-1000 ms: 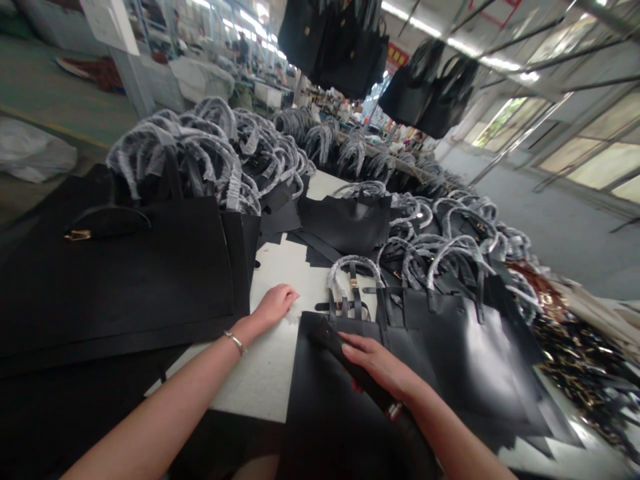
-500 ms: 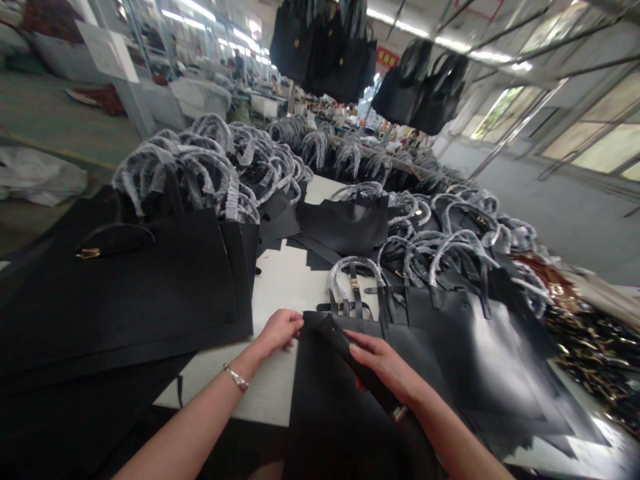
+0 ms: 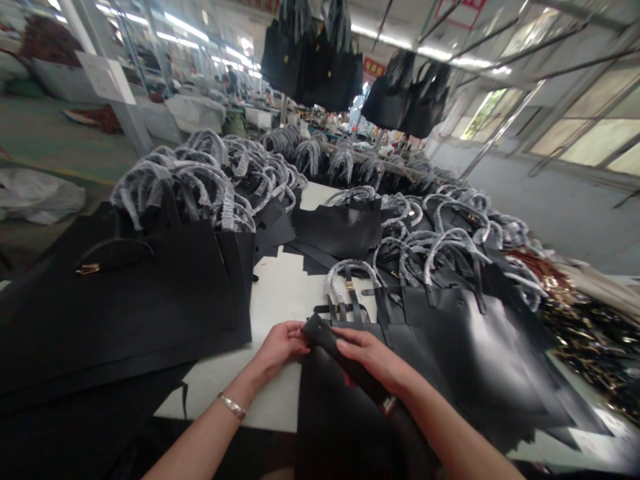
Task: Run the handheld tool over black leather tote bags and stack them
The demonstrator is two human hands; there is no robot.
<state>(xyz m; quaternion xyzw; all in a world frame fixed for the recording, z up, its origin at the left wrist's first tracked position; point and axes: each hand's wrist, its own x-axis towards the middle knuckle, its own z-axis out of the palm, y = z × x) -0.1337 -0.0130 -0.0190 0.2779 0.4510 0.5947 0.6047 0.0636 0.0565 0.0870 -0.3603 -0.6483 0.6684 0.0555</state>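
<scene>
My right hand (image 3: pixel 367 357) is closed around a black leather strap (image 3: pixel 345 360) with a metal buckle at its lower end. The strap slants over a black leather bag panel (image 3: pixel 345 420) in front of me. At the strap's upper tip, my left hand (image 3: pixel 286 343) has its fingers bent together at the edge of strap and panel. Which of the two it pinches is hard to see. Just beyond, a plastic-wrapped handle (image 3: pixel 353 267) arches up, with a gold-buckled strap (image 3: pixel 350 287) beside it.
Black bag panels (image 3: pixel 165 287) are stacked on the left, a small buckled strap on top. More panels with wrapped handles (image 3: pixel 460 347) lie on the right, near a pile of gold-fitted straps (image 3: pixel 590 353). Finished bags (image 3: pixel 315 67) hang overhead. White tabletop (image 3: pixel 280 293) shows between the stacks.
My left hand has come in to the strap's tip, its fingers now against it. The strap's upper end has shifted left over the panel's corner. The whole view has shifted slightly.
</scene>
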